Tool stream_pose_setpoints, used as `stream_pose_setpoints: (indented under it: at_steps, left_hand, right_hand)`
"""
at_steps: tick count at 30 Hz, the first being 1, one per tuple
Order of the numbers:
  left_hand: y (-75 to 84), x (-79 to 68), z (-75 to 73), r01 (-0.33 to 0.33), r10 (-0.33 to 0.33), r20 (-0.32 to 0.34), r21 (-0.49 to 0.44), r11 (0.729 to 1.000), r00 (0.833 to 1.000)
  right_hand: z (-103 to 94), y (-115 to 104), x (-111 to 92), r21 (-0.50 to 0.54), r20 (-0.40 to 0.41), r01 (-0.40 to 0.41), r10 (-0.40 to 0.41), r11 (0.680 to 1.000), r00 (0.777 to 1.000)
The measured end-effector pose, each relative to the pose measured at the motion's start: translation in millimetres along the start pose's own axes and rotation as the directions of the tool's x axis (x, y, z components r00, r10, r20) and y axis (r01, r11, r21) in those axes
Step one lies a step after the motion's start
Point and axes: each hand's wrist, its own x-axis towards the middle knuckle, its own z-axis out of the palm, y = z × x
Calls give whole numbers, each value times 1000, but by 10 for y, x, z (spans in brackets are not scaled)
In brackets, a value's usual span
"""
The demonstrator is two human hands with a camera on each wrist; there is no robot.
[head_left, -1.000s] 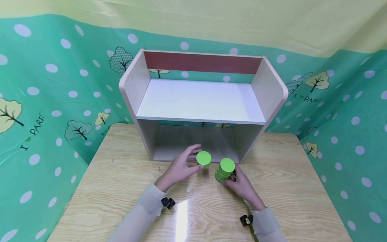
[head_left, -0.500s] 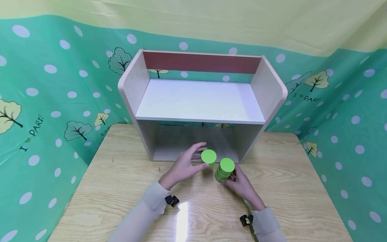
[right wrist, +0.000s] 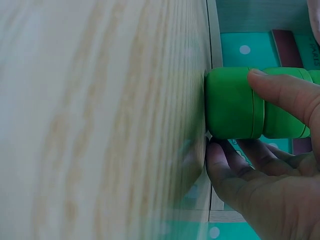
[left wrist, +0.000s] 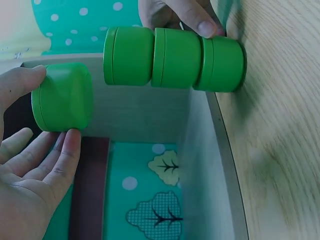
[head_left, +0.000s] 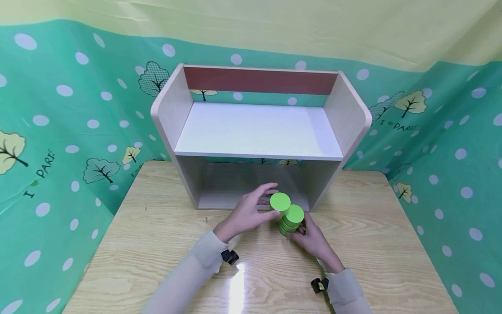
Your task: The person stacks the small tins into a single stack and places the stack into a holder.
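Note:
My left hand (head_left: 246, 214) grips a small round green tin (head_left: 280, 202) between thumb and fingertips, up off the table. In the left wrist view this tin (left wrist: 62, 100) hangs apart from the top of a stack, a little out of line with it. Three matching green tins (head_left: 293, 215) make up that stack, upright on the table in front of the shelf. My right hand (head_left: 314, 242) steadies it from the right. The right wrist view shows the thumb against the bottom tin (right wrist: 231, 102), with the fingers on its other side.
A pale two-tier shelf unit (head_left: 259, 131) with a dark red back strip (head_left: 260, 81) stands behind the hands. The wooden table (head_left: 129, 248) reaches out on both sides. A green dotted curtain (head_left: 70, 117) hangs around the back and sides.
My left hand has moved right with its tin, from beside the stack to close by its top. The right hand and the stack have stayed in place.

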Motion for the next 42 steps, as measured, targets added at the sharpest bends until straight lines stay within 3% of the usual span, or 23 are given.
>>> stream_pose_setpoints:
  at_steps: [15, 42]
  left_hand:
    - [41, 168, 141, -78, 79, 52, -10, 997, 996]
    - [31, 224, 299, -82, 78, 128, 26, 996, 989]
  right_hand:
    - [-1, -8, 15, 15, 11, -13, 13, 1000, 1000]
    - [-15, 11, 32, 10, 35, -29, 28, 1000, 999]
